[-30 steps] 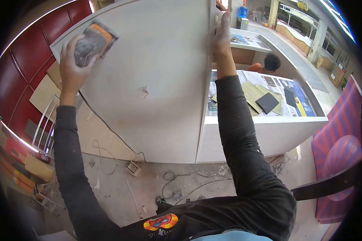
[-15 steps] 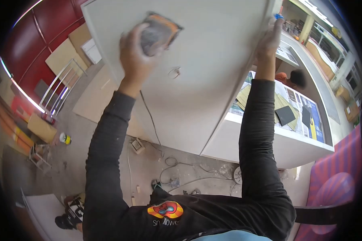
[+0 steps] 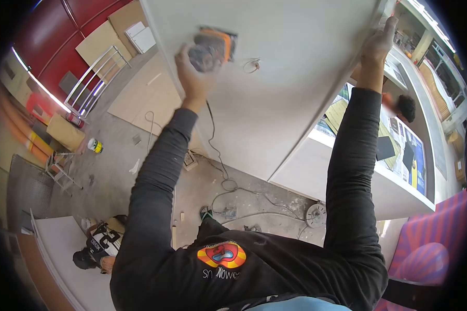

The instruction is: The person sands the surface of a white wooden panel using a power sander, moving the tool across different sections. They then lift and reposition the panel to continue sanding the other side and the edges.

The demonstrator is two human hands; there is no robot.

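Overhead, a sander [image 3: 211, 47] is clasped by the left hand [image 3: 193, 76]; the panel [image 3: 301, 67] edge is gripped by fingers [image 3: 390, 23] of the right hand [image 3: 377, 46].

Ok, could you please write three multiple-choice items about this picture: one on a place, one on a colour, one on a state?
1. Where is the right hand?
A) on the floor
B) at the edge of the panel
C) on a chair

2. What colour is the top of the sander?
A) blue
B) green
C) orange

3. What state is the left hand in?
A) shut on the sander
B) open and empty
C) flat on the panel

Answers:
1 B: its fingers hold the panel's right edge.
2 C: orange shows above the grey body.
3 A: its fingers wrap the sander, which lies against the panel.
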